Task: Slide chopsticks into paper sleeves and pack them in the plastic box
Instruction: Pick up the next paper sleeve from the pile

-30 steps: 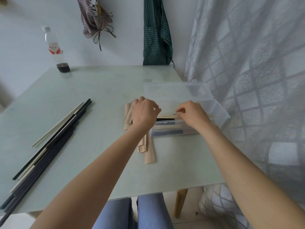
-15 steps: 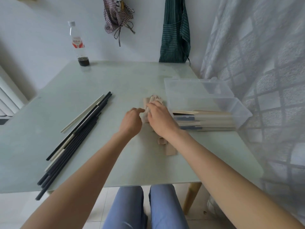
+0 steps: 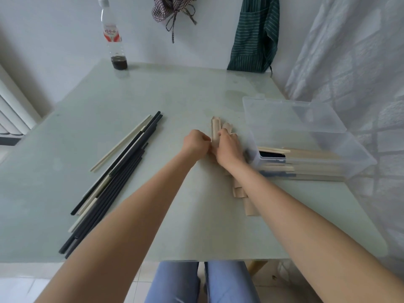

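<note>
A pile of tan paper sleeves point(image 3: 239, 191) lies in the middle of the glass table point(image 3: 153, 99). My left hand point(image 3: 195, 143) and my right hand point(image 3: 228, 147) meet over the pile's far end, and both pinch one paper sleeve point(image 3: 215, 127) that sticks out beyond the fingers. A bundle of loose black and cream chopsticks point(image 3: 113, 178) lies on the table's left side. The clear plastic box point(image 3: 360, 158) stands open at the right, with several sleeved chopsticks point(image 3: 306, 159) lying inside.
A plastic bottle point(image 3: 113, 36) with dark liquid at its bottom stands at the far left of the table. A green striped apron point(image 3: 254, 33) and a checked cloth point(image 3: 172, 9) hang on the wall. A curtain point(image 3: 360, 73) hangs close to the box.
Both hands left the plastic box and moved left to the sleeve pile, where they took hold of one sleeve. The view shifted, so the table sits further right.
</note>
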The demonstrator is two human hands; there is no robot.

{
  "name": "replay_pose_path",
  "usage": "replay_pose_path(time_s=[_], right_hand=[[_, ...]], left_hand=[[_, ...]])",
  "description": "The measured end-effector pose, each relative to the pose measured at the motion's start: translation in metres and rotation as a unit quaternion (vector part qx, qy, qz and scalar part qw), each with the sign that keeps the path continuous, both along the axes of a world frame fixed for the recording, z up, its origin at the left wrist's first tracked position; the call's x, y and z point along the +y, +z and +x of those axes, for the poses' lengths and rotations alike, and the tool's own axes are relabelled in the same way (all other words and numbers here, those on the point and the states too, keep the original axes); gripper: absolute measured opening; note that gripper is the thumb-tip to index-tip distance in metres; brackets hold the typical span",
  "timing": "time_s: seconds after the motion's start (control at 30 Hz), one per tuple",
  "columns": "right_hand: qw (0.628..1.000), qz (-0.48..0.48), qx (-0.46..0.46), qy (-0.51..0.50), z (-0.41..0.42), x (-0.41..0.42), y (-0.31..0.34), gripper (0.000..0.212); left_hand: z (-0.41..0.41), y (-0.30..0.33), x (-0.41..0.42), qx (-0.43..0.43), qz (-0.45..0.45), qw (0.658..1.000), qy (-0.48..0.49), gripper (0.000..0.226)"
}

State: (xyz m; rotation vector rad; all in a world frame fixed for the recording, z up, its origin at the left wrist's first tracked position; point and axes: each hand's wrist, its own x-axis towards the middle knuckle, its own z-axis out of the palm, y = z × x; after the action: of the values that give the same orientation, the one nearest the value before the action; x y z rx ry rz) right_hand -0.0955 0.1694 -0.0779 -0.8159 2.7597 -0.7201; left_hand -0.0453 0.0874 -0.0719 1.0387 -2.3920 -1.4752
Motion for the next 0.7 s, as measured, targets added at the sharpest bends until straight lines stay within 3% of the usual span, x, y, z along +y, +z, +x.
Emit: replay_pose_path(time_s=[0.07, 0.13, 0.2, 0.33, 0.5, 0.6, 0.67, 0.7], right_hand=[[0.999, -0.031, -0.017, -0.009, -0.002, -0.002, 0.002, 0.053], [0.998, -0.052, -0.015, -0.02, -0.002, 0.0, 0.004, 0.043], [0.999, -0.034, 0.017, -0.019, 0.0, 0.004, 0.006, 0.034], [0.997, 0.03, 0.066, -0.006, 0.004, 0.013, 0.01, 0.035], [0.995, 0.036, 0.096, 0.018, 0.014, 0.025, 0.016, 0.028], [0.993, -0.022, 0.118, 0.014, 0.024, 0.024, 0.022, 0.028], [0.987, -0.076, 0.132, 0.044, 0.033, 0.021, 0.027, 0.031], [0.982, -0.103, 0.142, 0.063, 0.039, 0.021, 0.029, 0.031]], left_hand=[[0.0, -0.002, -0.002, 0.01, 0.012, 1.0, 0.0, 0.017], [0.003, -0.003, -0.003, 0.021, 0.035, 0.999, 0.0, 0.019], [0.007, 0.0, -0.002, 0.039, 0.078, 0.996, -0.005, 0.02], [0.02, 0.007, 0.003, 0.051, 0.102, 0.993, -0.016, 0.022], [0.046, 0.01, 0.002, 0.073, 0.069, 0.995, 0.006, 0.023], [0.063, 0.009, -0.002, 0.087, 0.001, 0.996, 0.029, 0.025], [0.075, 0.007, -0.009, 0.099, -0.05, 0.991, 0.074, 0.037], [0.082, 0.008, -0.014, 0.121, -0.033, 0.987, 0.1, 0.046]])
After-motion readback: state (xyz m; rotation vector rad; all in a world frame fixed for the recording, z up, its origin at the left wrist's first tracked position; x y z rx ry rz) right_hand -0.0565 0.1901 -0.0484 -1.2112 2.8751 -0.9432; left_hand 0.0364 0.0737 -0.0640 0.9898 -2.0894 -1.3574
